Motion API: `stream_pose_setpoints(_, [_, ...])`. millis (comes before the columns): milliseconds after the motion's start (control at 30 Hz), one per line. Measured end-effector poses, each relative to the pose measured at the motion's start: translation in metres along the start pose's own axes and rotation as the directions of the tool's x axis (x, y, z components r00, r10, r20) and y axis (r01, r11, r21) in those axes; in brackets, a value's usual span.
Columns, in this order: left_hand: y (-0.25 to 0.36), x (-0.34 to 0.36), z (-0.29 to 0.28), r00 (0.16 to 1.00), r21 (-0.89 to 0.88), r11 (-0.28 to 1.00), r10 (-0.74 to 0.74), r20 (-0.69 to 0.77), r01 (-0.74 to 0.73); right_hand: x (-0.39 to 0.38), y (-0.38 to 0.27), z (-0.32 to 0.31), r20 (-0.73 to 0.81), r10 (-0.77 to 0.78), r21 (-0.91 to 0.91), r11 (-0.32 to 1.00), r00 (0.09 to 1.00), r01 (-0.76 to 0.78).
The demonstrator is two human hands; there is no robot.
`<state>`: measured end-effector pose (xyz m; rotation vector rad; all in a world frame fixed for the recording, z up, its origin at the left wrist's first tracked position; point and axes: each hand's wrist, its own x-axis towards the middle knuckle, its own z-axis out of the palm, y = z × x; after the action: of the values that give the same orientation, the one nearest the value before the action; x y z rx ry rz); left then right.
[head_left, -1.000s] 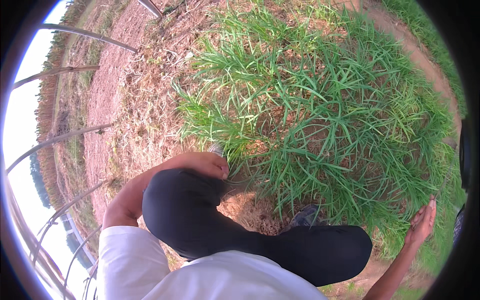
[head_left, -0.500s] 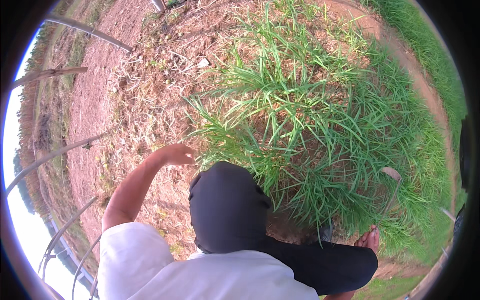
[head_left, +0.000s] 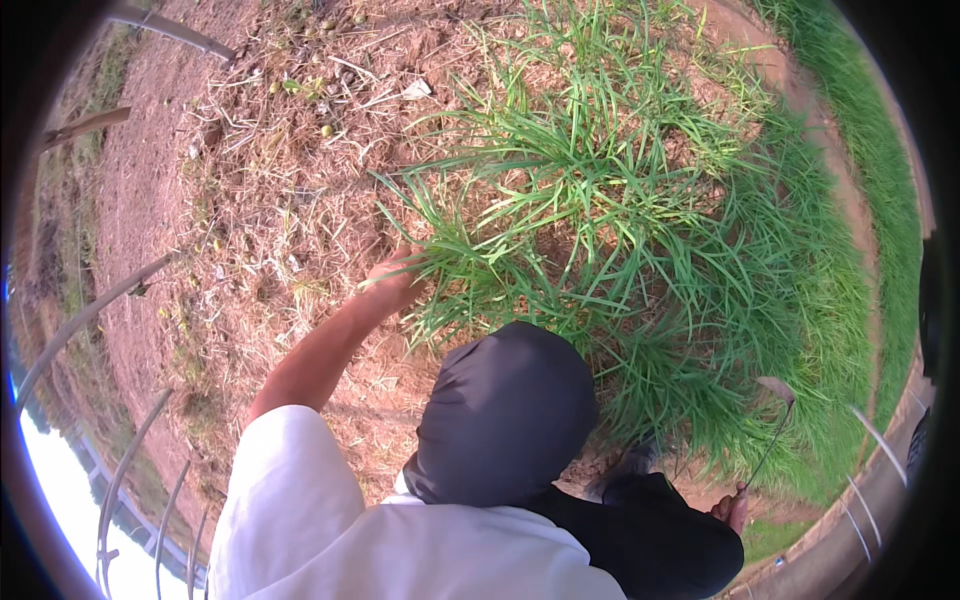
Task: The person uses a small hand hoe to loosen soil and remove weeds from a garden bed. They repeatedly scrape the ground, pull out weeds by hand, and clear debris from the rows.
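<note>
At the left edge of a clump of long green grass-like leaves [head_left: 600,190], my left hand [head_left: 396,278] reaches in among the blades near the soil. Leaves cover its fingertips, so I cannot tell whether they close on anything. Low on the right, my right hand [head_left: 735,508] is closed around a small hand hoe [head_left: 774,388] with a thin bent shaft. Its flat, leaf-shaped blade points up over the greenery. My dark-trousered knee [head_left: 505,410] rises between the two hands and hides some of the plants.
Dry straw and reddish soil [head_left: 290,210] spread left of the clump. Bent poles [head_left: 85,320] stand along the left side, and pale hoops [head_left: 880,445] at the lower right. Beyond a narrow dirt path [head_left: 850,190], more green grass [head_left: 890,150] grows on the right.
My left hand has moved forward and right, from beside the plants into their left edge. The hand hoe has tilted and dropped lower in view, still in my right hand. The view has shifted.
</note>
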<state>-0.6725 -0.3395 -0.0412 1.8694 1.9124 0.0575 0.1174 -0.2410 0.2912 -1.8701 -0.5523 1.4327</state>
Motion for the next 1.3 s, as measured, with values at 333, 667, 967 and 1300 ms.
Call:
stream_pose_setpoints(333, [-0.040,0.094,-0.033,0.905,-0.300,0.884,-0.409,-0.122,0.359,-0.004,0.044,0.074,0.317,-0.021,0.094,0.995,0.948,-0.010])
stream_pose_setpoints(667, [-0.050,0.169,0.004,0.926,0.029,0.926,-0.375,-0.051,0.377,0.014,-0.050,0.029,0.067,-0.157,-0.319,0.932,0.985,0.170])
stream_pose_setpoints(967, [-0.016,0.192,-0.097,0.813,-0.626,0.681,-0.569,-0.125,0.380,0.004,-0.112,0.068,0.093,-0.328,-0.595,0.739,0.940,0.316])
stream_pose_setpoints(1300, [-0.023,0.197,-0.066,0.955,-0.161,0.950,-0.284,-0.091,0.267,0.022,-0.090,0.081,0.105,-0.318,-0.519,0.791,0.942,0.325])
